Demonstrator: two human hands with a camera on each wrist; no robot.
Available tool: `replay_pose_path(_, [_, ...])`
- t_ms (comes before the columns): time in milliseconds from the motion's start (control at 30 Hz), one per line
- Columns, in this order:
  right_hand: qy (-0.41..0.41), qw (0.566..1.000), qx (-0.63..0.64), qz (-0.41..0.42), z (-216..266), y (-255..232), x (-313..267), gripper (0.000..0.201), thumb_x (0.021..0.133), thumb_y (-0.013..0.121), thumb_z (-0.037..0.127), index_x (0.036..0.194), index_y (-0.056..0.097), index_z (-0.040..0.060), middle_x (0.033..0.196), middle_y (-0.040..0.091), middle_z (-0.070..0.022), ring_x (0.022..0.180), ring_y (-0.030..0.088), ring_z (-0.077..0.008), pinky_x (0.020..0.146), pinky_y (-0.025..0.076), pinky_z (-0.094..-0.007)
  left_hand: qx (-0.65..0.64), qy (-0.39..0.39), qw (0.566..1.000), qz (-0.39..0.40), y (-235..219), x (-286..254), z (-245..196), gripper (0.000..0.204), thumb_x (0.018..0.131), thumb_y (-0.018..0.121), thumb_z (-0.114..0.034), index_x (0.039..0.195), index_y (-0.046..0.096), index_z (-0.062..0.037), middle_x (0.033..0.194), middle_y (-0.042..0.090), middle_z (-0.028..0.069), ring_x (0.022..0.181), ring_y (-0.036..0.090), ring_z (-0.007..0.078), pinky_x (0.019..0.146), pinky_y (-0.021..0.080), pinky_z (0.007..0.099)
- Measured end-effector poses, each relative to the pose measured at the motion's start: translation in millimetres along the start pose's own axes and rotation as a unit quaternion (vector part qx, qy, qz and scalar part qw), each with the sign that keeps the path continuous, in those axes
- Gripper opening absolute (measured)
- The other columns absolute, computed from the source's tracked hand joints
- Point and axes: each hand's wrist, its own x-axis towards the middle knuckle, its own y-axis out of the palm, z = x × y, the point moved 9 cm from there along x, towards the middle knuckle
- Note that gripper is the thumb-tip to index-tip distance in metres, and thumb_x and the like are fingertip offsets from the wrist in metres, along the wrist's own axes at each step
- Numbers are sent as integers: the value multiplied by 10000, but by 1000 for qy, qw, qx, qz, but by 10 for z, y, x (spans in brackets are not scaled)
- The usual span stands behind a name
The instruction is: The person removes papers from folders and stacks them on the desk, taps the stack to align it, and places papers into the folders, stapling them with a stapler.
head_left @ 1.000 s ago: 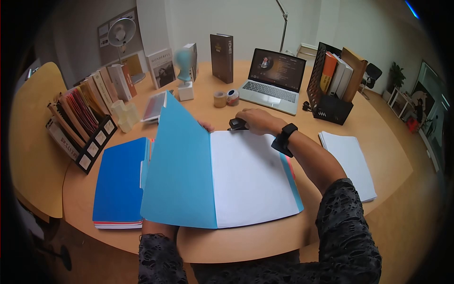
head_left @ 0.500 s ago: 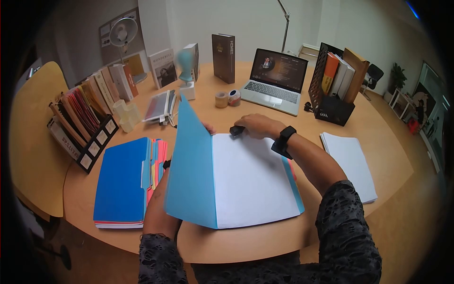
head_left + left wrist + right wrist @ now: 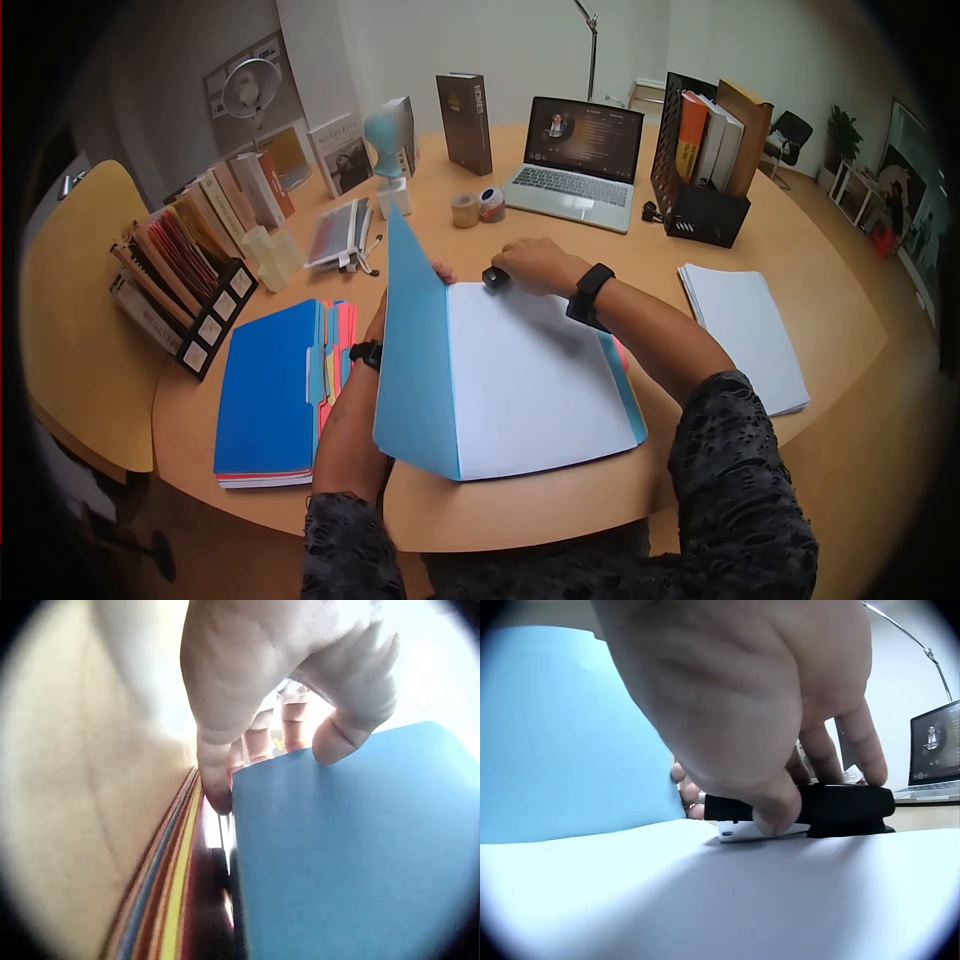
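An open light-blue folder [image 3: 415, 350] stands with its left cover raised, white paper [image 3: 545, 390] lying flat on its right side. Behind the cover's upper edge the fingers of my left hand [image 3: 443, 271] show; in the left wrist view that hand [image 3: 262, 675] holds the folder near a corner, thumb on the blue cover [image 3: 352, 847]. At the paper's top edge my right hand [image 3: 540, 265] grips a black desk tool [image 3: 494, 278], a stapler or punch. The right wrist view shows the thumb of the hand [image 3: 735, 697] against the side of the tool [image 3: 847, 806], fingers over its far side.
Left of the folder lies a blue folder stack [image 3: 265, 390] with coloured tabs; right of it, a white paper stack [image 3: 745, 335]. Tape rolls [image 3: 465, 210], a laptop [image 3: 570, 195] and a black file holder [image 3: 705, 220] stand behind. Another file rack [image 3: 215, 315] is at the left.
The raised cover has swung rightward and become more upright, uncovering my left forearm and watch. My right hand stays at the paper's top edge with the black tool. The view has shifted slightly.
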Motion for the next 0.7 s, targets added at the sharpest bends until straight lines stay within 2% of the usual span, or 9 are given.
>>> replay_pose_path(67, [-1, 1000, -1, 12, -53, -63, 16, 152, 815, 620, 73, 956, 675, 81, 991, 676, -117, 986, 654, -295, 796, 528, -407, 43, 18, 999, 3, -48, 50, -32, 220, 973, 543, -171, 1091, 594, 6, 1014, 638, 117, 966, 607, 204, 865, 500, 303])
replay_pose_path(167, [28, 1000, -1, 6, -219, -99, 14, 174, 818, 623, 70, 987, 663, 80, 1050, 658, -116, 1036, 636, -303, 821, 527, -412, 30, -16, 999, -16, -84, 79, 16, 218, 973, 544, -169, 1095, 591, 6, 1015, 636, 116, 965, 608, 204, 867, 503, 306])
replay_pose_path(367, [202, 979, -31, -15, -901, -87, -72, 183, 866, 577, 90, 1028, 656, 61, 1098, 642, -146, 1072, 615, -335, 861, 516, -469, 9, -81, 995, -55, -152, 126, 75, 216, 974, 548, -166, 1101, 585, 5, 1018, 633, 114, 964, 609, 203, 870, 507, 311])
replay_pose_path(500, [245, 969, 11, 23, -1069, 59, -208, 189, 878, 574, 106, 1042, 651, 51, 1102, 647, -166, 1071, 617, -348, 898, 504, -465, -12, -127, 988, -82, -192, 96, 170, 215, 974, 551, -164, 1106, 581, 4, 1020, 631, 112, 963, 610, 202, 872, 511, 315])
replay_pose_path(567, [266, 961, 45, -55, -1102, -51, -320, 236, 880, 575, 119, 1087, 642, 27, 1088, 658, -181, 1051, 626, -378, 901, 504, -464, -18, -141, 986, -87, -185, 70, 233, 215, 974, 551, -163, 1107, 580, 4, 1020, 630, 112, 963, 610, 202, 872, 511, 316])
replay_pose_path(600, [268, 961, 45, -53, -1145, -10, -353, 236, 880, 575, 119, 1087, 642, 27, 1088, 658, -181, 1051, 626, -378, 901, 504, -464, -76, -97, 990, -64, -141, 79, 207, 229, 971, 561, -159, 1130, 568, 5, 1027, 628, 110, 959, 613, 199, 873, 517, 320])
replay_pose_path(633, [288, 945, 98, -120, -1259, -52, -408, 281, 883, 568, 113, 1136, 625, 5, 1061, 664, -187, 1019, 641, -363, 883, 512, -447, -134, -51, 989, -42, -67, 78, 123, 246, 969, 571, -155, 1154, 556, 7, 1034, 625, 108, 955, 616, 196, 875, 522, 325])
replay_pose_path(667, [307, 921, 149, -186, -1386, -95, -503, 327, 886, 562, 108, 1184, 609, -17, 1033, 670, -193, 986, 655, -347, 864, 520, -429, -118, -84, 989, -15, -28, 86, 110, 294, 961, 595, -149, 1201, 531, 8, 1070, 616, 103, 955, 618, 185, 875, 522, 320])
replay_pose_path(700, [310, 921, 147, -184, -1438, -125, -587, 327, 886, 562, 108, 1184, 609, -17, 1033, 670, -193, 986, 655, -347, 864, 520, -429, -121, -86, 989, -12, 47, 38, 56, 294, 961, 595, -149, 1201, 531, 8, 1070, 616, 103, 955, 618, 185, 875, 522, 320])
